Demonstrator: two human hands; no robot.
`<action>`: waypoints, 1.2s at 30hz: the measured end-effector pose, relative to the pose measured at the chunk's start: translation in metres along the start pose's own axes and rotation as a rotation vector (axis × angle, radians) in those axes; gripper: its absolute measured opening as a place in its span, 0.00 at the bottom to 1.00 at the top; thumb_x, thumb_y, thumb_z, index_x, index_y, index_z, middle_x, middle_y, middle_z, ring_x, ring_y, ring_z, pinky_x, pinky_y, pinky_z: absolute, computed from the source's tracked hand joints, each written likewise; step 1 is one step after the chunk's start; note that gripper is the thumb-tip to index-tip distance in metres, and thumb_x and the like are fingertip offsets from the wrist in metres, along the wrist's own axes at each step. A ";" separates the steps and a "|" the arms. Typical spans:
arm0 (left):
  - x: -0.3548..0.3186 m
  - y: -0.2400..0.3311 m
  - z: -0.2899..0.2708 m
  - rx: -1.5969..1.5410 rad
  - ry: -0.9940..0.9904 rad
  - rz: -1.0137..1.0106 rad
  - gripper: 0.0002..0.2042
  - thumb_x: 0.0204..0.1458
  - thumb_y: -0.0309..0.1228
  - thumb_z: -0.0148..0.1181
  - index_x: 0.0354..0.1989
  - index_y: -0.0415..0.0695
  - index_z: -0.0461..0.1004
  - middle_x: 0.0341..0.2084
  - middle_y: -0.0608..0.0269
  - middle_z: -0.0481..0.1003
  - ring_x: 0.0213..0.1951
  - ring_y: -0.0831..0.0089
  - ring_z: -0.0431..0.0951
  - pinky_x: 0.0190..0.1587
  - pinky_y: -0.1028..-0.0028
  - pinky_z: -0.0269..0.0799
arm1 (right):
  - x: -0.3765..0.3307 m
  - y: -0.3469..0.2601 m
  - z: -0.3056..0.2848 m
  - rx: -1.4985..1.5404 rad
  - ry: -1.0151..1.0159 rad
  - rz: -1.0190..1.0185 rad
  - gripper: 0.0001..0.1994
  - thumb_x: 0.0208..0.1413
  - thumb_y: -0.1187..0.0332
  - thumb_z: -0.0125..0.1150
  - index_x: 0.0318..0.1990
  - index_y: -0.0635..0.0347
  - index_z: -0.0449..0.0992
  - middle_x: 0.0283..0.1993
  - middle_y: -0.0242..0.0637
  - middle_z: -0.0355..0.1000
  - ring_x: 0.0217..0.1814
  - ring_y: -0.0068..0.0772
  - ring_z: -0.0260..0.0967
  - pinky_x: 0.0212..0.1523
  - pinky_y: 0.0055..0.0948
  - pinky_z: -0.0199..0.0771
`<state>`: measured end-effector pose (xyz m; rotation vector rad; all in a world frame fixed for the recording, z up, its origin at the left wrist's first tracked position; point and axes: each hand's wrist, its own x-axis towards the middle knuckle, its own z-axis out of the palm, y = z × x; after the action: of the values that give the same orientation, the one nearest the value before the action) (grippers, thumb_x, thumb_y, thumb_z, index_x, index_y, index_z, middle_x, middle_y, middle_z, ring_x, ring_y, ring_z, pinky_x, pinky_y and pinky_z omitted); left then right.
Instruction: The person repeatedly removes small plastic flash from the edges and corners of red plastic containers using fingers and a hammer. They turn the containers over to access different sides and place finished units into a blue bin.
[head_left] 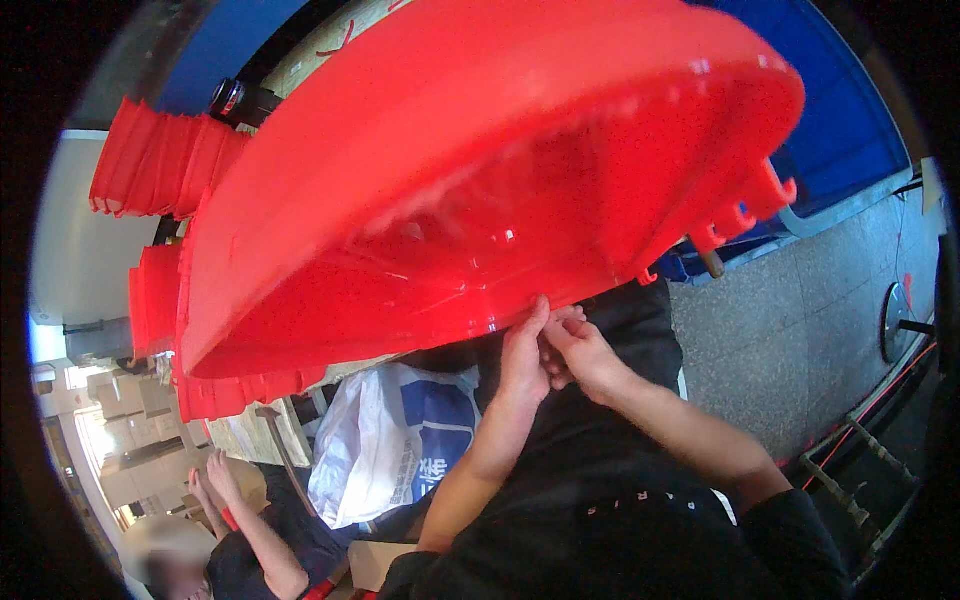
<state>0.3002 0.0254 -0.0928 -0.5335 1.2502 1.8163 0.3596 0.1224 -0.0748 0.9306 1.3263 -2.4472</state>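
Big red plastic shell (450, 180) fills the upper middle of the frame, tilted. My left hand (525, 355) has its fingers pinched on the lower rim; right hand (580, 350) sits just beside it, fingers curled at the same edge, grip I can't tell. More stacked red parts (160, 160) upper left, white-and-blue bag (390, 440) below, another person's hands (215, 480) lower left.

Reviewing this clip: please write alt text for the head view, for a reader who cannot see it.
Both hands, left hand and right hand, pinch the lower edge of a large glossy red plastic shell held up before the camera. Stacks of similar red parts stand at the left, a white and blue plastic bag lies below, and another person works at lower left.
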 end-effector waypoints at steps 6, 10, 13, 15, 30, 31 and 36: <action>-0.008 0.009 0.003 0.011 0.049 -0.004 0.24 0.64 0.51 0.53 0.40 0.38 0.75 0.19 0.66 0.68 0.23 0.68 0.70 0.29 0.66 0.69 | -0.086 -0.077 -0.068 -0.921 0.284 -0.523 0.04 0.58 0.70 0.62 0.34 0.60 0.76 0.28 0.44 0.73 0.27 0.41 0.75 0.30 0.35 0.75; -0.014 0.016 -0.001 -0.069 -0.024 -0.081 0.23 0.64 0.50 0.53 0.43 0.37 0.74 0.18 0.70 0.63 0.20 0.76 0.61 0.25 0.73 0.60 | -0.059 -0.117 -0.098 -1.293 0.919 -0.958 0.18 0.55 0.74 0.64 0.52 0.61 0.68 0.47 0.47 0.71 0.48 0.43 0.75 0.40 0.36 0.78; -0.017 0.021 -0.004 -0.164 -0.089 -0.073 0.20 0.65 0.46 0.53 0.45 0.38 0.73 0.19 0.72 0.62 0.19 0.81 0.58 0.24 0.79 0.55 | -0.005 -0.115 -0.111 -1.636 0.863 -0.811 0.20 0.55 0.73 0.63 0.55 0.64 0.67 0.50 0.49 0.70 0.52 0.47 0.74 0.44 0.38 0.79; -0.018 0.024 -0.006 -0.273 -0.113 -0.090 0.13 0.65 0.39 0.54 0.44 0.41 0.72 0.23 0.68 0.66 0.20 0.81 0.59 0.23 0.81 0.55 | 0.022 -0.108 -0.118 -1.709 0.783 -0.801 0.20 0.56 0.73 0.61 0.55 0.65 0.67 0.51 0.51 0.70 0.52 0.48 0.74 0.46 0.40 0.79; -0.025 0.021 -0.009 -0.372 -0.032 -0.016 0.04 0.64 0.30 0.56 0.42 0.46 0.72 0.29 0.63 0.71 0.23 0.80 0.61 0.25 0.80 0.57 | -0.122 -0.066 -0.142 -0.451 0.193 -0.786 0.11 0.60 0.71 0.52 0.49 0.62 0.70 0.36 0.34 0.73 0.30 0.23 0.67 0.29 0.20 0.67; -0.024 0.021 -0.008 -0.357 -0.039 -0.013 0.04 0.62 0.29 0.56 0.43 0.45 0.72 0.29 0.63 0.72 0.23 0.80 0.61 0.25 0.80 0.57 | -0.133 -0.063 -0.141 -0.576 0.110 -0.917 0.12 0.60 0.71 0.52 0.50 0.62 0.71 0.36 0.34 0.73 0.31 0.25 0.68 0.28 0.21 0.68; -0.023 0.016 -0.003 -0.295 0.077 0.041 0.06 0.59 0.26 0.58 0.43 0.45 0.72 0.33 0.61 0.75 0.25 0.81 0.63 0.25 0.80 0.58 | -0.139 -0.044 -0.083 -1.131 -0.162 -0.868 0.16 0.58 0.72 0.58 0.52 0.65 0.67 0.38 0.53 0.73 0.37 0.59 0.74 0.32 0.47 0.76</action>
<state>0.2996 0.0108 -0.0685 -0.7510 1.0540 2.0462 0.4835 0.1994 0.0072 -0.1825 2.8870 -1.4870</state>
